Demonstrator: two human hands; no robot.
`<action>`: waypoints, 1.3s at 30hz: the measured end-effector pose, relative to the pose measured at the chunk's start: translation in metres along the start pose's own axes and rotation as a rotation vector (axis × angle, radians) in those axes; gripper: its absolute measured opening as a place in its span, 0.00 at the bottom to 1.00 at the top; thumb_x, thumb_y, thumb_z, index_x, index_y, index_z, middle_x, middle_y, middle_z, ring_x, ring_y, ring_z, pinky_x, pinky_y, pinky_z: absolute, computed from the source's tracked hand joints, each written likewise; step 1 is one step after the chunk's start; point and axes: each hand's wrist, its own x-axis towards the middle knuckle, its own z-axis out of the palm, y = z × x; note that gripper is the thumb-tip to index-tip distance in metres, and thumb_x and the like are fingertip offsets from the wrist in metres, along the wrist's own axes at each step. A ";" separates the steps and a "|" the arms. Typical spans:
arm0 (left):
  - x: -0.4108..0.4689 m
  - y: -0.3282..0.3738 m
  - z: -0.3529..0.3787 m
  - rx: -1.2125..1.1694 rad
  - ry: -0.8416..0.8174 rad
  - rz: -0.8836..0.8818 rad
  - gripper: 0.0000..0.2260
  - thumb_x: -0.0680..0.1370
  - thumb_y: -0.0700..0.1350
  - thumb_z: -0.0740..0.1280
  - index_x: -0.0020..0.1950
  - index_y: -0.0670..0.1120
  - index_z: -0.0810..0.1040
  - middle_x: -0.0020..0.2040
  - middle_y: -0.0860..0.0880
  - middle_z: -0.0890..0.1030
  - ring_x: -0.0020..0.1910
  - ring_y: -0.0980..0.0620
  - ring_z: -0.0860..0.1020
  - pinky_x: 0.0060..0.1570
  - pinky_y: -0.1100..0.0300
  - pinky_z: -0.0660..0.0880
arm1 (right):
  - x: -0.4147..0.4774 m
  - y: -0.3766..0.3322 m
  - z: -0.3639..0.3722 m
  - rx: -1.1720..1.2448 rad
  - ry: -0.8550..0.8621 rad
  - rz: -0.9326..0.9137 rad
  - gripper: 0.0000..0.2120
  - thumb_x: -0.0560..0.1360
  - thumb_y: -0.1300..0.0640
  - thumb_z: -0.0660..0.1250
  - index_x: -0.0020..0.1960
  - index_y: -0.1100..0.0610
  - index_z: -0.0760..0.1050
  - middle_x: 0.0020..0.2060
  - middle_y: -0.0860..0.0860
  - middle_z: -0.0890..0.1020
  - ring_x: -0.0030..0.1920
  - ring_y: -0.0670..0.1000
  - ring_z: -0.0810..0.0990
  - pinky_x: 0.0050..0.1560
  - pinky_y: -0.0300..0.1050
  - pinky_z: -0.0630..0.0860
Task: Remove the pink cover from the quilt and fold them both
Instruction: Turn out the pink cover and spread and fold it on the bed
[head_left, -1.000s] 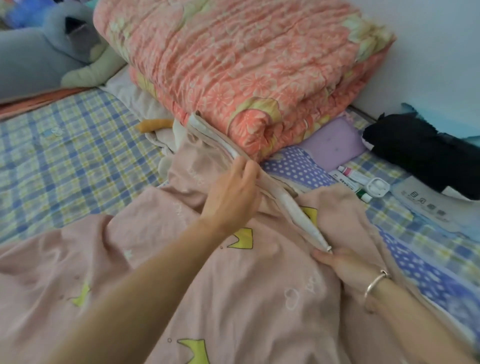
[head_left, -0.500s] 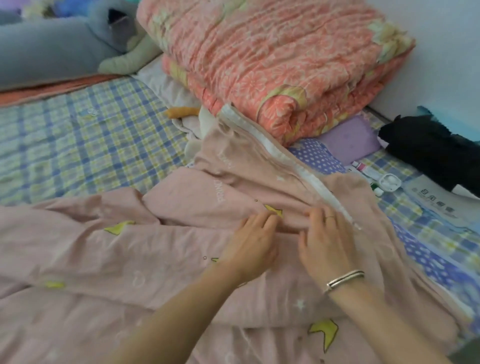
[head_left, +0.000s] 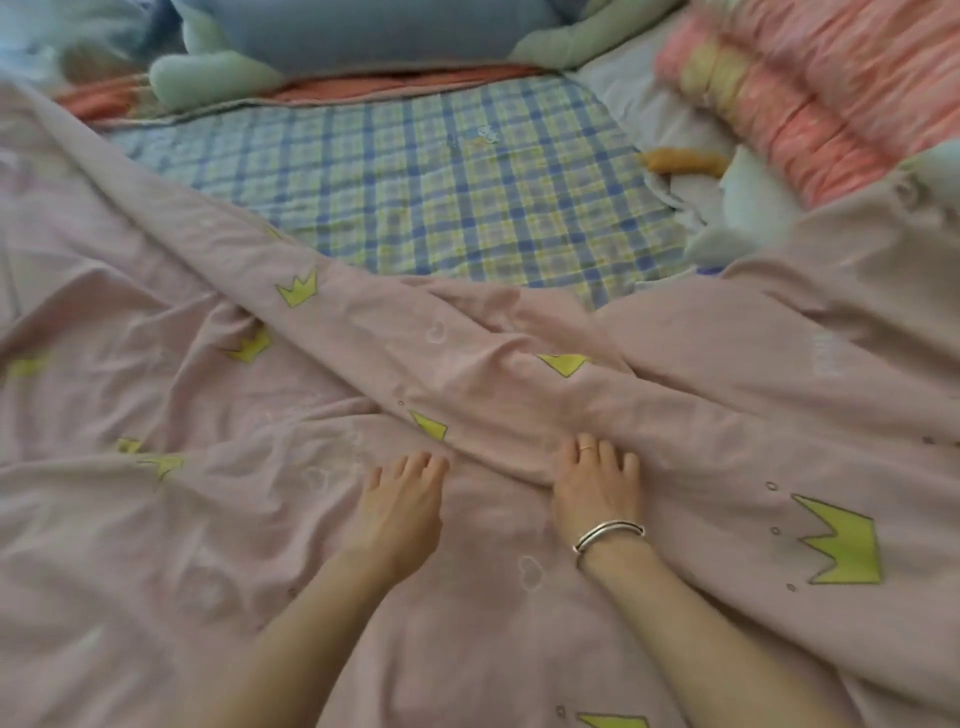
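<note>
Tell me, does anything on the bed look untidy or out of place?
The pink cover lies rumpled, with a thick diagonal ridge of bunched fabric in front of the left hand and right hand. No damage or spill is visible.

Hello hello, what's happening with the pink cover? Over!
Both hands flat, open: left hand, right hand. Pink cover spread, rumpled, unfolded. Quilt folded, far right. Nothing blocking.
</note>
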 end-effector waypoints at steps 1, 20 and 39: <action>-0.003 -0.008 0.002 0.006 -0.003 0.013 0.21 0.77 0.41 0.57 0.69 0.48 0.61 0.67 0.50 0.66 0.67 0.48 0.66 0.63 0.54 0.61 | 0.005 -0.001 0.000 0.013 0.001 0.028 0.05 0.55 0.60 0.63 0.29 0.60 0.76 0.27 0.54 0.78 0.26 0.55 0.77 0.31 0.46 0.73; 0.034 -0.038 -0.072 -2.122 -0.080 -0.522 0.18 0.80 0.56 0.52 0.54 0.46 0.75 0.50 0.44 0.79 0.47 0.45 0.77 0.50 0.50 0.74 | -0.053 -0.029 -0.100 0.174 0.389 -0.252 0.08 0.66 0.49 0.58 0.41 0.52 0.63 0.17 0.49 0.70 0.17 0.50 0.71 0.16 0.34 0.59; -0.132 -0.062 0.019 -1.523 -0.021 -0.890 0.19 0.77 0.36 0.58 0.25 0.40 0.70 0.15 0.48 0.68 0.14 0.54 0.66 0.17 0.67 0.61 | -0.137 -0.021 -0.023 -0.134 -0.007 -0.269 0.15 0.53 0.47 0.64 0.29 0.59 0.79 0.23 0.54 0.77 0.24 0.53 0.77 0.22 0.44 0.75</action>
